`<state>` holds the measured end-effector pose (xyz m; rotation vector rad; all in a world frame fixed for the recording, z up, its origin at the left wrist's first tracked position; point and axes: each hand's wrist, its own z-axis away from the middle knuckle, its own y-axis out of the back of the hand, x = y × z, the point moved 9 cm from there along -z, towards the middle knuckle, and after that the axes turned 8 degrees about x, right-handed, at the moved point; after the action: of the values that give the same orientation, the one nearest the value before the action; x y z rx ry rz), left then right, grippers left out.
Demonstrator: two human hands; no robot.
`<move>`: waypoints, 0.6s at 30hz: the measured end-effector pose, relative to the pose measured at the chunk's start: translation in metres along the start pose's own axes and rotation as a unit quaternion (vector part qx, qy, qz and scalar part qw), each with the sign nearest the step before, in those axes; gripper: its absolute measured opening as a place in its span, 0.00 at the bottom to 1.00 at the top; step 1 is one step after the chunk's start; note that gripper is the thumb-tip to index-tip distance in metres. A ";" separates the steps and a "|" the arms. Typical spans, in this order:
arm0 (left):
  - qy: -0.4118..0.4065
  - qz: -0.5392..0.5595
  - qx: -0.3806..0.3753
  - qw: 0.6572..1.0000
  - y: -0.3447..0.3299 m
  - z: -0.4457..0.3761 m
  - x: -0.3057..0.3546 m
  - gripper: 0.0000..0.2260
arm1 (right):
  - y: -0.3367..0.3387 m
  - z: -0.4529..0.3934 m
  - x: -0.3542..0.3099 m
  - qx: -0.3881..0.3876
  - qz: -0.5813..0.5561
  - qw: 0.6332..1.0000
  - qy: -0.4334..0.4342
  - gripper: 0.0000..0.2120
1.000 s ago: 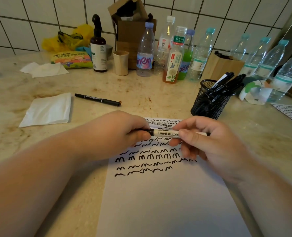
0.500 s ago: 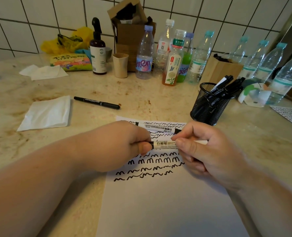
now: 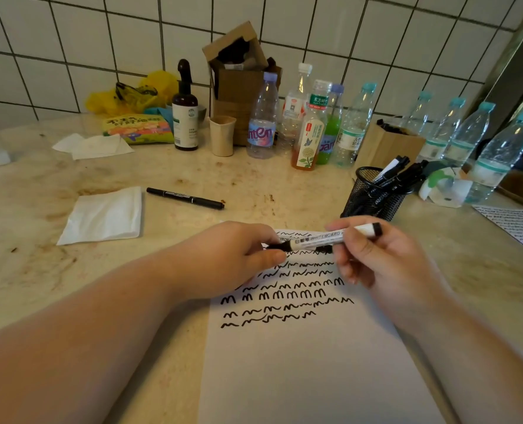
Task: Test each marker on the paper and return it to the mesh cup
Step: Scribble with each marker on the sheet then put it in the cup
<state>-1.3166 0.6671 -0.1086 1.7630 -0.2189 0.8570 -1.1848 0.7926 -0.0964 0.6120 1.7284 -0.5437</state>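
A white whiteboard marker is held level over the top of the paper. My left hand pinches its black cap end, and my right hand grips the barrel. The sheet carries several rows of black squiggles. A second white marker lies on the paper behind the held one, mostly hidden. The black mesh cup stands beyond my right hand with several black markers leaning in it. A slim black marker lies on the counter to the left.
A folded white tissue lies at the left. Along the tiled wall stand a brown pump bottle, a small beige cup, a cardboard box and several plastic bottles. Another written sheet sits at the far right.
Both hands have lifted the marker slightly and tilted its right end up. The grip of each hand on it is unchanged.
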 end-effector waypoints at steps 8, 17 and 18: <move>-0.002 -0.015 -0.017 1.000 -0.002 0.002 -0.001 0.08 | 0.058 -0.010 -0.077 0.231 0.191 0.942 0.150 0.06; 0.001 -0.021 -0.017 1.000 -0.004 0.000 -0.002 0.08 | 0.078 -0.051 -0.094 0.265 0.452 0.843 0.122 0.08; 0.003 -0.016 -0.017 1.000 -0.004 -0.001 -0.003 0.08 | 0.076 -0.057 -0.094 0.264 0.470 0.835 0.117 0.10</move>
<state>-1.3167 0.6686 -0.1133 1.7276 -0.2004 0.8305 -1.1582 0.8760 0.0045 1.8518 1.2431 -0.2170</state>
